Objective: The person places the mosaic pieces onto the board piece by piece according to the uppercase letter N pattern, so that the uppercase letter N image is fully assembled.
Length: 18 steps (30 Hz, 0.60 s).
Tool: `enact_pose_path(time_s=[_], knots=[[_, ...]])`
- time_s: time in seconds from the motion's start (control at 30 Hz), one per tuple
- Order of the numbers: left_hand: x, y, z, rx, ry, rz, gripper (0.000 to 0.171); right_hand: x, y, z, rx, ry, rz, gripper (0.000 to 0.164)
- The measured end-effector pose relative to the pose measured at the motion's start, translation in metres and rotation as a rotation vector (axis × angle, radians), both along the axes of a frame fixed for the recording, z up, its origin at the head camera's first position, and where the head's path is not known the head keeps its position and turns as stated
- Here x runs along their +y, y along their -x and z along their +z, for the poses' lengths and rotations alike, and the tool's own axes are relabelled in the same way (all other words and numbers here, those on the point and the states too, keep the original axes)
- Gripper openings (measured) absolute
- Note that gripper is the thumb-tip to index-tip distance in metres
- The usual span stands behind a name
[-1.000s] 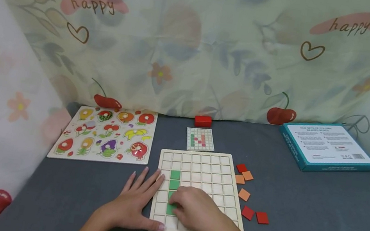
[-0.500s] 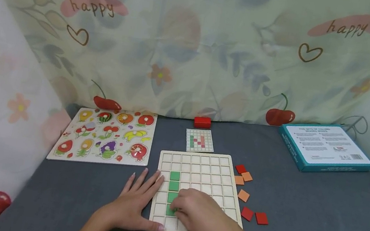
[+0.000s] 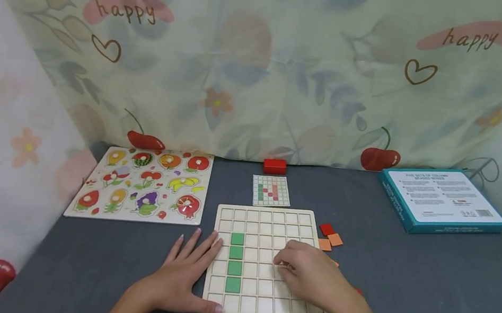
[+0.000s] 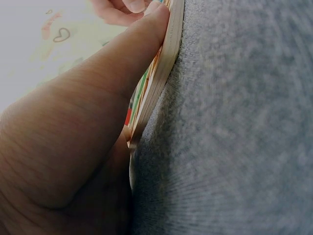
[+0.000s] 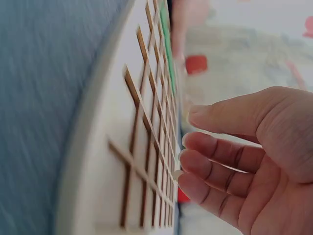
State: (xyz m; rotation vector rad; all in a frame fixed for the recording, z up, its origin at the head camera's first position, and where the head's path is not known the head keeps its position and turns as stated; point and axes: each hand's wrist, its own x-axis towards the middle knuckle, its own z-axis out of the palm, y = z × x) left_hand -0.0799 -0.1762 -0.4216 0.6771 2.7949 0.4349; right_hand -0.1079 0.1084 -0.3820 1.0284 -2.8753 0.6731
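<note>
Right grip [image 3: 306, 274] empty above grid board [image 3: 271, 218]; left hand [image 3: 184, 270] flat beside.

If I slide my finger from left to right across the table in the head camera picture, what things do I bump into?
fruit puzzle board → left hand → grid board → right hand → blue box

Soft, even light fills the head view, bright and free of glare, with only faint shadows on the grey tabletop [image 3: 406, 285] (its edges bow slightly). Both wrist views are blurred: the grid board [image 5: 146, 147] smears, and the left hand [image 4: 73, 147] sits dim and out of focus.
</note>
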Motion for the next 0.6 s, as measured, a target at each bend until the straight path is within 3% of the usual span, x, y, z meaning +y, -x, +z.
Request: enact_pose_path(time_s=[0.17, 0.43, 0.6], knots=[[0.0, 0.0, 0.0, -0.012, -0.007, -0.001, 0.111, 0.022, 0.01, 0.005, 0.009, -0.011, -0.131, 0.012], [0.0, 0.001, -0.001, -0.02, -0.014, 0.0, 0.111, 0.059, 0.03, 0.004, -0.004, -0.012, -0.265, 0.012], [0.0, 0.001, 0.0, -0.026, -0.007, 0.004, 0.111, 0.077, 0.038, 0.001, -0.063, -0.066, -0.339, 0.025]])
